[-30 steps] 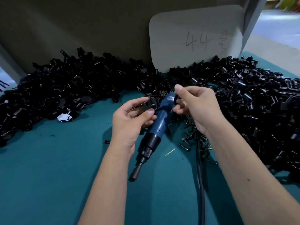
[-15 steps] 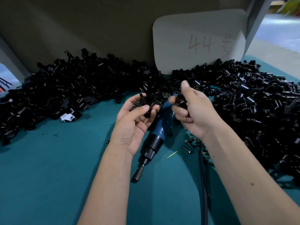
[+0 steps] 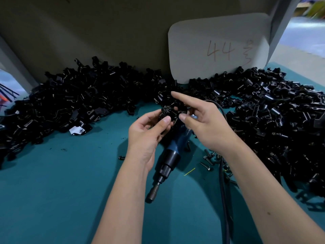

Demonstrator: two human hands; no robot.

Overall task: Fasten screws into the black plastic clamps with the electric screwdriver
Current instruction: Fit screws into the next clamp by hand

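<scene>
Raised since a second ago: both hands, now up at the near edge of the clamp pile, with the right index finger newly extended. Unchanged: electric screwdriver (image 3: 176, 147), flat on the teal table surface (image 3: 52, 191), bit end toward the camera, blue body passing under the hands.

Left hand (image 3: 146, 136): fingers and thumb curled round a black plastic clamp (image 3: 167, 111), held just above the screwdriver body.

Right hand (image 3: 205, 125): thumb and middle fingers pinching at the same clamp from the right; index finger straight, pointing toward the pile. Whether a screw sits between the fingertips: cannot tell, too dark and small.

Left clamp pile (image 3: 70, 99): heaped along the back panel (image 3: 105, 32), with one clamp showing a pale face (image 3: 77, 130) at the near edge. Right clamp pile (image 3: 272, 111): heaped on the right, well apart from the camera edge.

Loose screws (image 3: 208, 157): scattered on the table just right of the screwdriver; one single screw (image 3: 121, 157) to its left. Power cable (image 3: 224, 199): running beside the right forearm. White card (image 3: 218, 44) marked "44": leaning upright against the panel behind the piles.
</scene>
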